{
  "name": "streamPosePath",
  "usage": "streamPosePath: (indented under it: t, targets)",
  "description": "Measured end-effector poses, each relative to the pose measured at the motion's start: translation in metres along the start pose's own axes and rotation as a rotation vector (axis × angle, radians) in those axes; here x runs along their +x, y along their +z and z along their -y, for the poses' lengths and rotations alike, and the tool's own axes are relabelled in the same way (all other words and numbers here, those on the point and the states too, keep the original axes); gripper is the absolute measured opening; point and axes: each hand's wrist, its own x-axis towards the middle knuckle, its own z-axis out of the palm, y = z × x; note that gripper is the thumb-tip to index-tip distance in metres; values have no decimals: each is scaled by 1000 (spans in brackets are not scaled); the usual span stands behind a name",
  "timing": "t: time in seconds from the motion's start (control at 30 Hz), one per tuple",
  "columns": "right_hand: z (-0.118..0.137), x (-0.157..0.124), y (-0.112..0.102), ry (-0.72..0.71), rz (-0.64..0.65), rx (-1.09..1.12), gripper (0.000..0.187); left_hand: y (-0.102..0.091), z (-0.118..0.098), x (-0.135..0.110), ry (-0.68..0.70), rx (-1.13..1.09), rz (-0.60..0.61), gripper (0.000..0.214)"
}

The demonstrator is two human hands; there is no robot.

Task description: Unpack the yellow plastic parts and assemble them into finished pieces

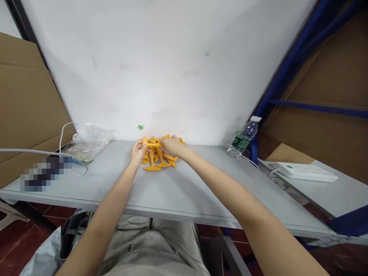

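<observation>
A heap of orange-yellow molded pieces (152, 168) lies on the grey table near the white wall. Several have a short stem with a wide curved bar at one end, and one shows a round cup-like end. My left hand (137, 152) is closed around the bar end of one orange-yellow piece (151, 145), whose knobbly stem points to the right. At the stem's other end, my right hand (171, 146) is closed with bent fingers over the heap. Its fingertips are partly hidden, but they appear to grip that same piece.
Clear plastic bags (93, 140) and a white cable (61, 138) are at the left, beside a blurred dark object (46, 174). A bottle (243, 138) leans at the right near a blue frame (271, 82). Beyond it is a white power strip (306, 171). Cardboard (25, 111) stands at left.
</observation>
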Motion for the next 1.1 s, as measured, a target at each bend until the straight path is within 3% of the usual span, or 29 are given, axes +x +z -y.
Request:
streamPosePath:
  t: [0.2,0.33,0.43,0.57,0.67,0.87,1.1]
  targets:
    - [14,2,1,-52,-178,-202,27,-6,-3,5,-289,-92,-47,27]
    - [16,4,10,-108,-274,-250,36,-12,-4,9,-391,-86,-67,19]
    - [13,5,18,-115,-250,-191,29,-12,-2,8,-299,-7,-80,22]
    - [2,7,24,-61,-120,88,26,-4,0,3,34,26,6,32]
    - [-7,9,24,-41,-23,249,23,0,0,0,164,50,65,36]
    - [-5,5,20,-34,-61,157,18,-1,3,0,113,89,48,35]
    - [9,2,23,-44,-237,-109,30,1,7,4,-122,-56,-54,22]
